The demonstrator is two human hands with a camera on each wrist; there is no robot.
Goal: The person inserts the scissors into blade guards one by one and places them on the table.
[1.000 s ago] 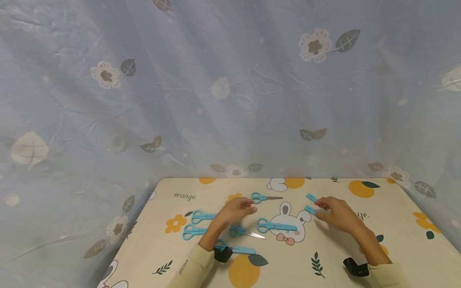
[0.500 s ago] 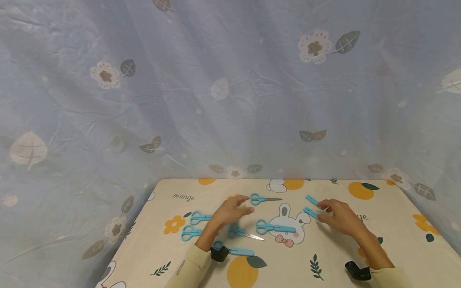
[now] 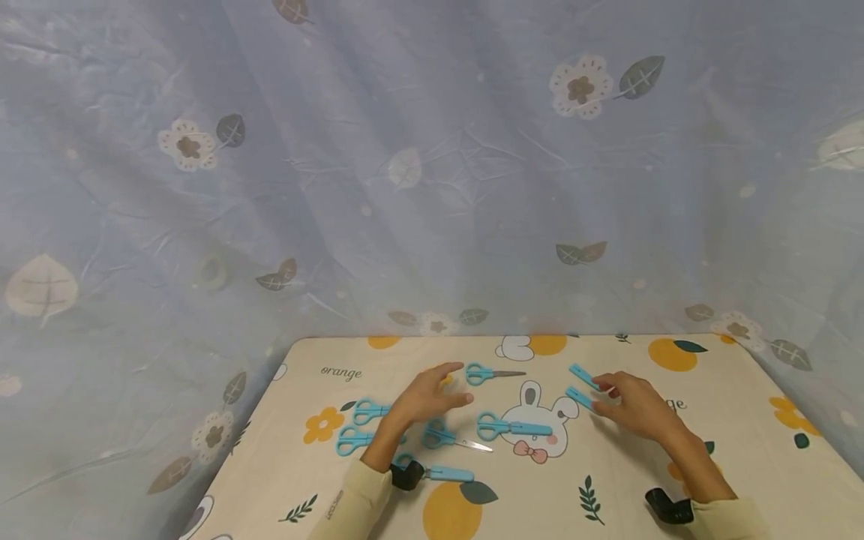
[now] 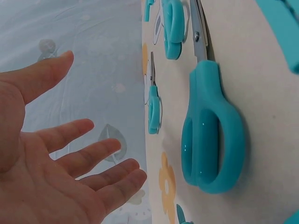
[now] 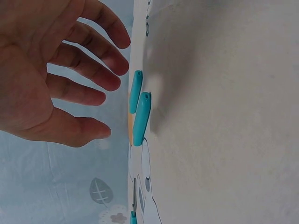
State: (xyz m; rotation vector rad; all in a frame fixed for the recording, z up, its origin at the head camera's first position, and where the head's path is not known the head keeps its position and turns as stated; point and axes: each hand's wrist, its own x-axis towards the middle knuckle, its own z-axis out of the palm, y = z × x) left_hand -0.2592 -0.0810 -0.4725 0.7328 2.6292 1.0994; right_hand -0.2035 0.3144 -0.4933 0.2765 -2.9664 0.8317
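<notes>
In the head view my left hand hovers above the table with thumb and fingers spread, holding nothing. Near its fingertips lies a pair of scissors with bare blades. Another bare-bladed pair of scissors rests below the hand; its blue handle fills much of the left wrist view. My right hand is held over the table beside two blue blade covers, the far cover and the near cover. In the right wrist view its loosely bent fingers stand apart from both covers.
Covered scissors lie mid-table, another covered pair nearer the front. At the left, two more pairs, the back scissors and front scissors, are partly hidden by my left arm. A patterned curtain hangs behind the table.
My left hand has drifted a little to the left, and its thumb and fingers have spread wider. The right hand has hardly moved. The scissors and covers lie as before.
</notes>
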